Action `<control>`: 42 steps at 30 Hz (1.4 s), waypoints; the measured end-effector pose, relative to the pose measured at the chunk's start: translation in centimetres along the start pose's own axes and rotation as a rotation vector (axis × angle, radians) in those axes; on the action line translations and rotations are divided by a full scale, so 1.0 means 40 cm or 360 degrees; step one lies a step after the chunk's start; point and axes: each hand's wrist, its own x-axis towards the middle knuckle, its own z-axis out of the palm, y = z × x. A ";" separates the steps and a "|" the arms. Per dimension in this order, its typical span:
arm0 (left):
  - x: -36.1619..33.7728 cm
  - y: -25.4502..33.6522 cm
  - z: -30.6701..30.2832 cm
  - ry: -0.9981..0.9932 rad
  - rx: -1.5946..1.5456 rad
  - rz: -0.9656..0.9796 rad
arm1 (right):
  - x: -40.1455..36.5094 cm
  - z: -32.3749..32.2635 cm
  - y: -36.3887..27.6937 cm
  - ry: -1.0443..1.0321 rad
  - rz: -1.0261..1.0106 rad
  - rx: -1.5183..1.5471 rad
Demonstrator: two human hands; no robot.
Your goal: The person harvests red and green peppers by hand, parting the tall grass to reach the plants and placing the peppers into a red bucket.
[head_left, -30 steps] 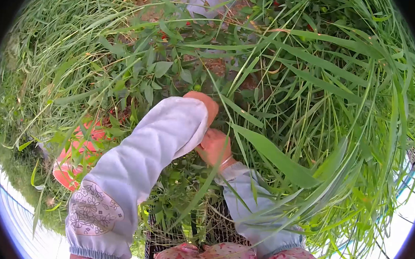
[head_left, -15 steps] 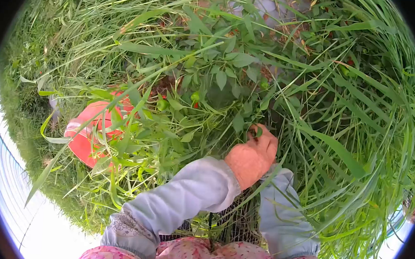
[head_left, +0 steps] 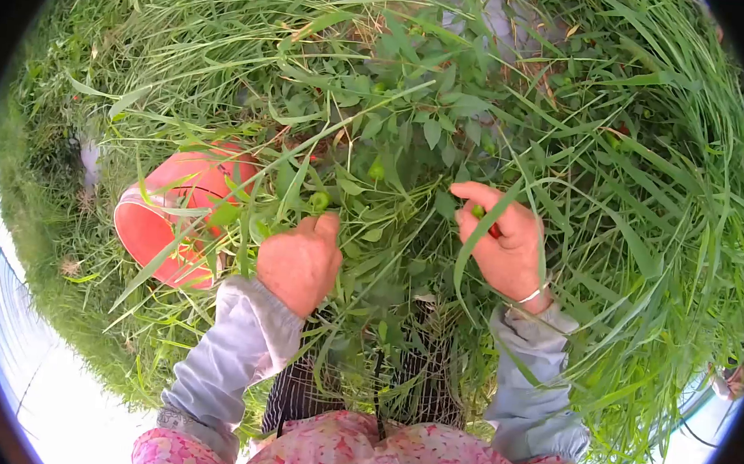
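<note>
Pepper (head_left: pixel 495 230), red, is held in the curled fingers of the right hand (head_left: pixel 513 249). Just beyond the left hand (head_left: pixel 299 257), fingers bent, a green pepper (head_left: pixel 319 201) is seen; whether anything is grasped there cannot be told. A coral-pink bucket (head_left: pixel 142 229) is set left of that hand.

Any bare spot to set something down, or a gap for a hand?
The barest spot is the pale greyish patch at the top, bordered by long grass and leaves, though some blades cross it. Between the left hand and right hand, leaves crowd the gap. Grass also overhangs the red bucket.
</note>
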 end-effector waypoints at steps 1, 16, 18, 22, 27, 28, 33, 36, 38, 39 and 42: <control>-0.019 0.010 0.016 0.0018 -0.0072 -0.0009 | 0.019 0.035 -0.034 -0.0188 -0.0163 -0.0146; -0.025 -0.029 0.053 -0.0170 -0.0697 -0.0116 | -0.081 0.282 0.035 -0.0897 -0.0090 -0.1067; -0.022 -0.028 0.094 -0.0432 -0.0705 -0.0175 | -0.089 0.273 0.027 -0.0799 -0.0126 -0.1024; -0.069 -0.021 0.159 -0.0420 -0.0995 -0.0215 | -0.110 0.268 0.042 -0.0697 -0.0136 -0.0948; -0.072 -0.019 0.251 -0.0426 -0.1442 -0.0408 | -0.141 0.270 0.087 -0.0571 -0.0216 -0.0817; -0.076 -0.014 0.266 -0.0385 -0.1572 -0.0373 | -0.148 0.266 0.092 -0.0566 -0.0209 -0.0819; -0.107 0.015 0.260 -0.0424 -0.1874 -0.0200 | -0.161 0.262 0.115 -0.0671 -0.0143 -0.0881; -0.118 0.032 0.217 -0.0441 -0.1421 0.0001 | -0.156 0.268 0.121 -0.0780 -0.0075 -0.0965; -0.129 0.045 0.191 -0.0413 -0.1314 0.0162 | -0.160 0.273 0.123 -0.0818 -0.0033 -0.1002; -0.134 0.050 0.175 -0.0394 -0.1259 0.0241 | -0.162 0.276 0.126 -0.0822 -0.0016 -0.1018; -0.152 0.058 0.106 -0.0611 -0.1832 0.0277 | -0.186 0.279 0.154 -0.0698 -0.0090 -0.0942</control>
